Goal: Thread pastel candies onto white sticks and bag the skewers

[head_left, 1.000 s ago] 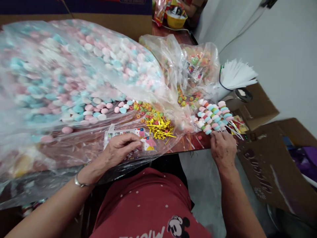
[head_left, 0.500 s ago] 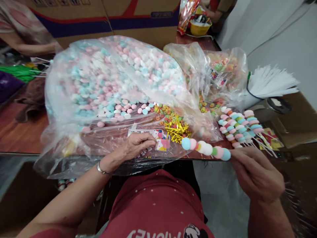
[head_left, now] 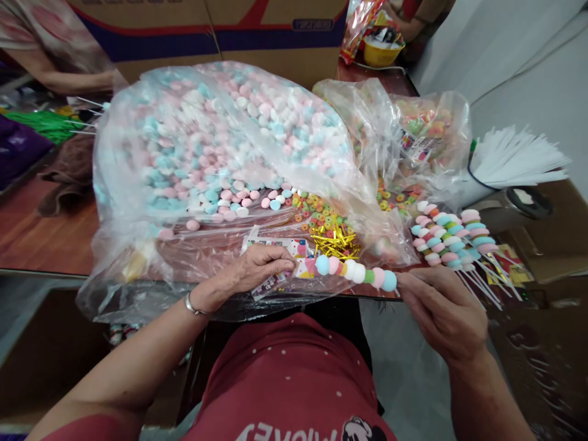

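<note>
My right hand (head_left: 448, 306) is closed round the stick end of a marshmallow skewer (head_left: 356, 271), which points left. Blue, pink and white marshmallows alternate on it with small green, red and yellow gummy rings. With thumb and fingers pinched, my left hand (head_left: 252, 269) holds a flat clear plastic bag (head_left: 304, 267) with colourful print. The skewer's blue tip is at the right edge of this bag; whether it is inside I cannot tell. Gold twist ties (head_left: 336, 242) lie just behind, beside loose gummy rings (head_left: 316, 211).
A large clear sack of marshmallows (head_left: 220, 135) covers much of the table (head_left: 27, 239). Behind right are bags of gummy rings (head_left: 427, 125) and a bundle of white sticks (head_left: 519, 156). Finished skewers (head_left: 452, 236) lie at the right. Another person's arm (head_left: 68, 79) is at far left.
My right hand has moved left with the skewer, bringing its tip to the printed bag. My left hand stays pinched on the bag. The view has shifted slightly.
</note>
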Motion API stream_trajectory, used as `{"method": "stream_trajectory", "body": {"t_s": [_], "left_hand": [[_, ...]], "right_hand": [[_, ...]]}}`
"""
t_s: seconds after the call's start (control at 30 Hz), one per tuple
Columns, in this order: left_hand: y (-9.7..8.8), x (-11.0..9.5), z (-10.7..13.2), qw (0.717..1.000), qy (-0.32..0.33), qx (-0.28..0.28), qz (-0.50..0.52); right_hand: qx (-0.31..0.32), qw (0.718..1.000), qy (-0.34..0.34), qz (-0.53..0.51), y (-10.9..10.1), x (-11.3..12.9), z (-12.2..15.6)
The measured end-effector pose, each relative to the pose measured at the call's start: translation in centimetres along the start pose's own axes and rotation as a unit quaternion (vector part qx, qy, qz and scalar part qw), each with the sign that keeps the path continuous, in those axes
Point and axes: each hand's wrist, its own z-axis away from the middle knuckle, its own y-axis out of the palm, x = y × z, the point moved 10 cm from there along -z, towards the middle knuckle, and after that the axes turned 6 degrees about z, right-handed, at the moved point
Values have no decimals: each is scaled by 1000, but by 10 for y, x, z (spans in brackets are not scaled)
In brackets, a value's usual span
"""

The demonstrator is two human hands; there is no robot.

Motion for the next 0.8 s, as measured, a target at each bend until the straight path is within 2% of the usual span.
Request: {"method": "stream_trajectory", "body": {"t_s": [0.17, 0.3, 0.47, 0.63, 0.8], "left_hand": [[3, 7, 1, 999, -16, 23, 40], [2, 5, 2, 999, -11, 32, 41], [-3, -4, -1, 997, 44, 50, -26], [-2, -8, -4, 988, 116, 70, -71], [1, -10, -6, 987, 120, 75, -72]], "right_hand": [[6, 1000, 0, -9, 6, -3, 2], [10, 1000, -25, 4, 7, 1, 0], [21, 996, -73, 42, 3, 10, -10], [48, 994, -82, 43, 4, 15, -18], [81, 994, -67, -16, 18, 12, -14]]}}
